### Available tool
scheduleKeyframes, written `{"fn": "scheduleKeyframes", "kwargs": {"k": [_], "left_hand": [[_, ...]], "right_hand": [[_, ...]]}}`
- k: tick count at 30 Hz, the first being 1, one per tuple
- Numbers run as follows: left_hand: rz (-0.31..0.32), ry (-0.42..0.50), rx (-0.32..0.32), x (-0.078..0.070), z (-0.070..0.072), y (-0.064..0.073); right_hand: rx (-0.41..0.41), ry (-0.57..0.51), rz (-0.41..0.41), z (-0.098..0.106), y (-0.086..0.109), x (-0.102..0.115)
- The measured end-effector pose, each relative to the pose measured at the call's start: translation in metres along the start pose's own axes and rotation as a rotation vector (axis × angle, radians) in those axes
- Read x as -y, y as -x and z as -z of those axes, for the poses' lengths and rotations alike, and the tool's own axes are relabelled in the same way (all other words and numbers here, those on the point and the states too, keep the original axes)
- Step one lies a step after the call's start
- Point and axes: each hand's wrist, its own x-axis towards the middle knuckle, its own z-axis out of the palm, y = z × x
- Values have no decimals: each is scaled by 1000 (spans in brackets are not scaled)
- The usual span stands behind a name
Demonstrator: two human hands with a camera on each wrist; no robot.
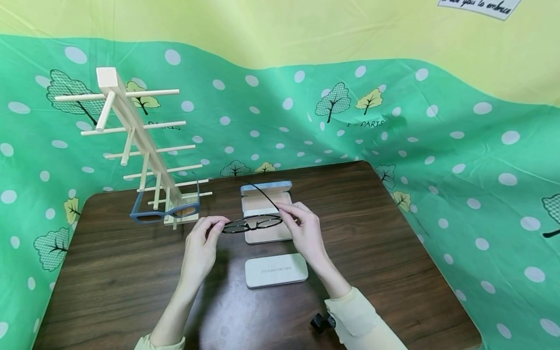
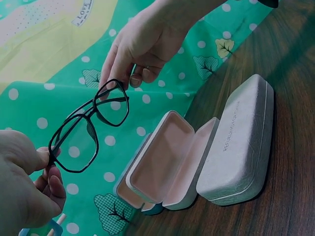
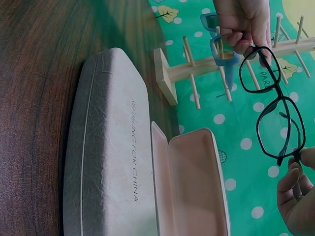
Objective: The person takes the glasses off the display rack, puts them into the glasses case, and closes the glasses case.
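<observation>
Both hands hold a pair of black-framed glasses [image 2: 88, 113] in the air above the eyeglass cases. My left hand [image 1: 200, 248] pinches one end of the frame, near the hinge, between thumb and fingers. At the other end my right hand [image 1: 307, 236] pinches the frame near its hinge. One temple points away toward the back in the head view. Below the glasses lies an open light-coloured case [image 2: 162, 157] with a pink lining. Nearer me is a closed pale case [image 1: 276, 271] with printed lettering.
A blue open case [image 1: 267, 185] sits behind the light one. To the left, a wooden peg rack [image 1: 150, 155] stands tall, with blue-framed glasses [image 1: 146, 218] on it low down. A patterned green cloth [image 1: 280, 116] hangs behind the brown table [image 1: 376, 272].
</observation>
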Motion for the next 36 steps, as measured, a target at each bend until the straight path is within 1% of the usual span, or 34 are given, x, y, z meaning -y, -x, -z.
{"fn": "scheduleKeyframes", "kwargs": {"k": [5,11,14,16,20,25,28,31,34,36], "left_hand": [[2,14,-6,2,0,0],[4,42,-11,6,-1,0],[11,56,-14,8,-1,1],[17,66,-14,8,-1,1],[27,87,-15,9,-1,0],[41,102,-33,11,-1,0],[57,101,-42,10,-1,1],[90,109,-57,4,0,1],[122,129,-76,-7,2,2],[131,140,-86,-14,5,3]], "right_hand": [[-5,-4,-24,-2,1,3],[9,-6,-27,3,3,28],[17,-9,-17,5,4,34],[21,-7,-4,5,4,33],[30,2,-3,4,5,29],[32,10,-14,-4,6,9],[48,16,-10,-5,7,-1],[65,19,0,-5,8,-5],[85,32,18,-4,9,-6],[96,41,27,-3,10,-6]]}}
